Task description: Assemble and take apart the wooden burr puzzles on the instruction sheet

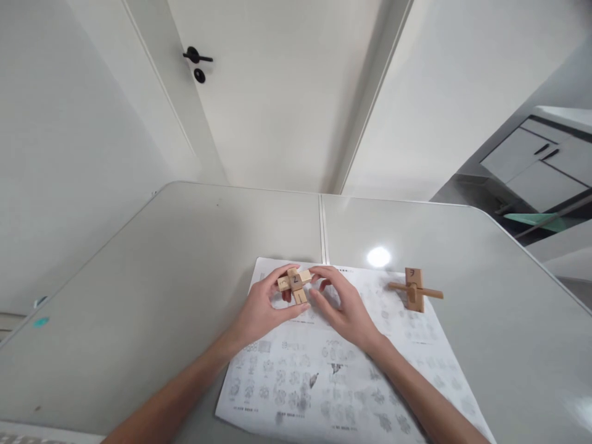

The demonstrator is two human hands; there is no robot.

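So there's a printed sheet (319,425) on a pale desk (139,277), and I'll use the sheet to say where stuff is. Near its far edge, a bit left of the middle, is a cross-shaped wooden block puzzle (295,281) with numbers inked on; I can read a 1 and a 2. The left hand (263,308) has it gripped between thumb and fingers. The right hand (345,308) is curled in opposite, index fingertip right by the end of one bar; can't tell if it's actually pinching anything. Another wooden block assembly (415,290) sits at the sheet's far right, its thin crossing stick poking past the edge. Container-wise, there's a white cabinet (536,160) well beyond the sheet to the right, doors looking shut, contents hidden.
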